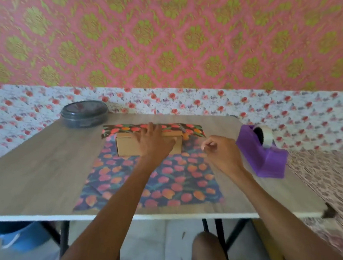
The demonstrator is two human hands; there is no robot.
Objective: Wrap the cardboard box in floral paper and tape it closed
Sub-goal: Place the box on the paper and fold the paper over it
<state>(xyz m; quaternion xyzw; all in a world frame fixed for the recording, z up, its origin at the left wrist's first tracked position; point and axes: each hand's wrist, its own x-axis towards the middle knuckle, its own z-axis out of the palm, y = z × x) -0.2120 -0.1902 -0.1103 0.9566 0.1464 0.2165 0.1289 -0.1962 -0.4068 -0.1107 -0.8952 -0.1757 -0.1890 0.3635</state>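
Cardboard box (128, 147) sits mid-frame on floral paper (171, 185) on the tabletop (35, 168). Left hand (154, 143) presses spread-fingered on it. Right hand (222, 154), near the purple tape dispenser (263, 156), pinches thumb and forefinger, contents unclear.

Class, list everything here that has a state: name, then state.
cardboard box, closed, lying on the paper
floral paper, spread flat, far edge lifted against box
left hand, fingers straight, on box top
right hand, fingers curled in a pinch
tape dispenser, upright, roll loaded
round container, lid on

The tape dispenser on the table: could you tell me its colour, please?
The tape dispenser is purple, clearest in the head view.
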